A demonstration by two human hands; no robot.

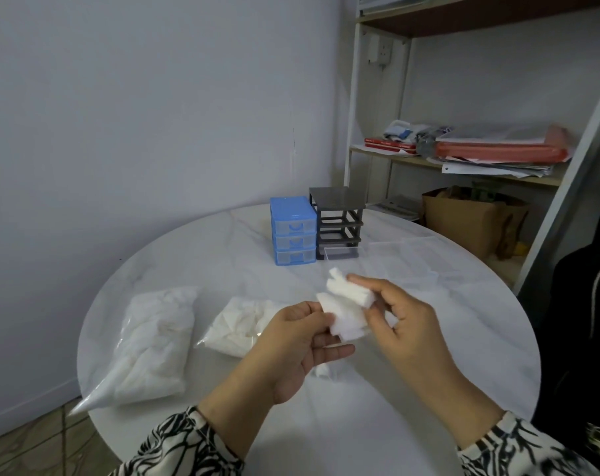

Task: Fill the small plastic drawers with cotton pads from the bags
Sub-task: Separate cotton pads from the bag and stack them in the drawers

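A stack of white cotton pads [347, 309] is held above the round white table [223, 242] between both hands. My right hand [407, 324] grips the stack from the right, fingers curled round it. My left hand [300, 348] pinches its lower left edge. Two clear bags of cotton pads lie on the table: a large bag [151, 341] at the left and a smaller bag [243, 324] partly behind my left hand. At the back stand a blue drawer unit [293, 231] with its three drawers in, and a grey drawer frame [338, 223] with its slots empty.
Clear plastic drawers [407, 261] lie on the table right of the grey frame. A shelf rack [470, 156] with papers and a brown paper bag [470, 221] stands behind the table at the right. A dark garment [580, 304] is at the right edge.
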